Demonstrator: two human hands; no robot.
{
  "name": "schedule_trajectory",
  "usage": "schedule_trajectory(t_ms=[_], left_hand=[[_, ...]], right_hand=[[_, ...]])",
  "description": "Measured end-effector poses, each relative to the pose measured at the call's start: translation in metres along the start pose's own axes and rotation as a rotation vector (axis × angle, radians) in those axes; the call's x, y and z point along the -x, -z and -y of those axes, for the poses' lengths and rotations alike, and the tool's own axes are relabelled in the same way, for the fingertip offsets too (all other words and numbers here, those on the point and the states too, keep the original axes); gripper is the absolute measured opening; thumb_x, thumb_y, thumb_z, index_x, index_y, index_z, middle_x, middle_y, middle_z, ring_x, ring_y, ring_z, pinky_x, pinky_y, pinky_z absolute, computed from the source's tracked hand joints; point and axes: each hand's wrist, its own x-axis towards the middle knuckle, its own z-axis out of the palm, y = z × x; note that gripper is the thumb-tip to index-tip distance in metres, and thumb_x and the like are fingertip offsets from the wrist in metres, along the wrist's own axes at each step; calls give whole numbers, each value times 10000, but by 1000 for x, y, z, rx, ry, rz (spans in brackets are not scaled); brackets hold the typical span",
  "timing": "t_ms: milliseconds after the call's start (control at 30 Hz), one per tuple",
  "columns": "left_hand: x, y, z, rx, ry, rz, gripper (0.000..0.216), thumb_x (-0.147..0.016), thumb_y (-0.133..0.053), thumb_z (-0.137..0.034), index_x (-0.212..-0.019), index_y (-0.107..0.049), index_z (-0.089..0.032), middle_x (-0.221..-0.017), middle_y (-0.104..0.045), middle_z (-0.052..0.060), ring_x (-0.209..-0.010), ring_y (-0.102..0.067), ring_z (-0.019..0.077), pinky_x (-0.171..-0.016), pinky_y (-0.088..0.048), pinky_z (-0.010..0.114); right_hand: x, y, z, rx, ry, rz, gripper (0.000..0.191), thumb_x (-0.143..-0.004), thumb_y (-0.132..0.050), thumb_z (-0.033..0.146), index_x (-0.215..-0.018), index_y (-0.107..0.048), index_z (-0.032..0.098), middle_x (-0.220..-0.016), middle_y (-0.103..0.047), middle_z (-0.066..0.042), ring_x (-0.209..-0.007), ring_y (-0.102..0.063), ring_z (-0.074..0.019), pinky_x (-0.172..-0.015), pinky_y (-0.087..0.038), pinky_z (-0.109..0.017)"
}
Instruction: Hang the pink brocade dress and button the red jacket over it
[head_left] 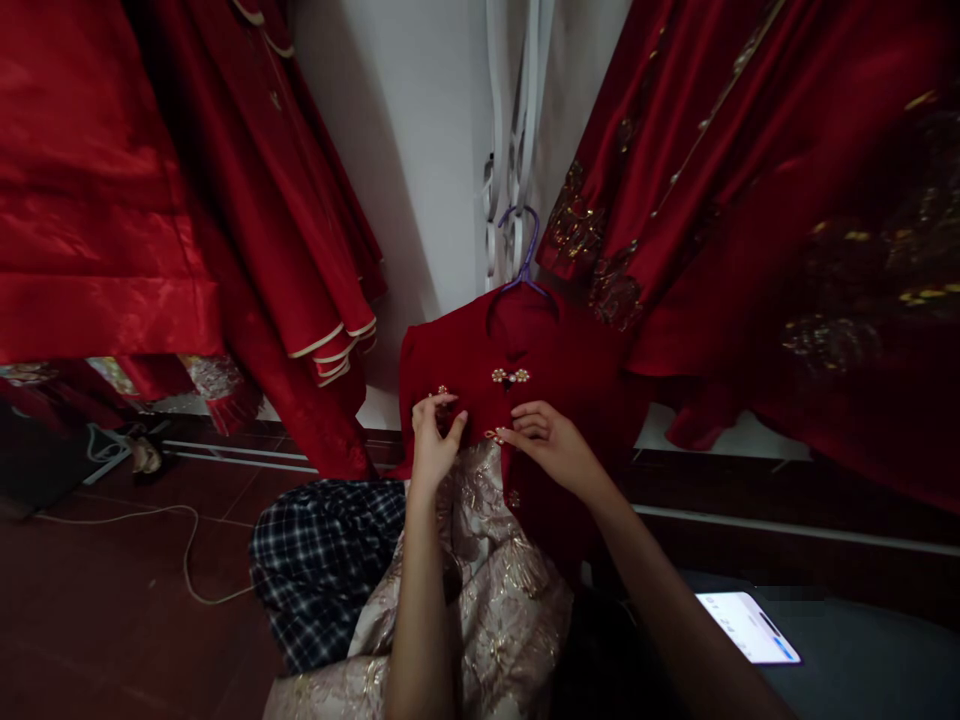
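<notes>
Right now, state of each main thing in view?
Red jacket: on purple hanger, front open lower down
Top clasp: looks fastened
Lower clasp: touched, fastening unclear
Left hand: at jacket, fingers bent
Right hand: at lower clasp, fingers bent
Phone: screen lit, face up
Cable: loose on floor
Brocade: draped, creased
Red garments: hanging

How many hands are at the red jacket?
2. The left hand is at the jacket on the picture's left; the right hand is closer to its middle, thumb at a beaded clasp. No other hand shows.
</notes>
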Motion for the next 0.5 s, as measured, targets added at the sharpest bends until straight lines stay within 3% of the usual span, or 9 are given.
schedule_trajectory(t_ms=[67,167,267,500], left_hand=[[-2,-5,12,44,21,-79,406,-739,-583,-170,-1134,-506,-220,-1164,-505,84,-1020,-501,168,-904,-409,335],[-8,-14,23,164,107,-147,389,-707,-496,-51,-1071,-473,-185,-1045,-538,74,-911,-530,134,-851,-432,297],[-13,-19,28,248,185,-178,291,-689,-481,-45,-951,-468,-169,-915,-545,48,-828,-537,114,-806,-443,265],[-16,-21,25,340,238,-150,216,-690,-504,-87,-895,-494,-157,-950,-579,60,-815,-560,105,-809,-455,265]], right_hand=[[0,4,6,8,21,-1,387,-624,-715,409,-877,-525,187,-756,-613,-30,-725,-600,-145,-680,-508,-295],[0,3,15,0,44,5,379,-618,-720,415,-856,-535,187,-773,-623,-35,-745,-606,-152,-656,-509,-283],[-4,-5,21,-54,70,14,361,-625,-717,414,-835,-531,186,-795,-623,-42,-762,-608,-155,-674,-512,-284],[-35,-36,13,-113,186,-85,300,-652,-688,391,-784,-523,179,-773,-623,-44,-734,-612,-154,-674,-514,-279]])
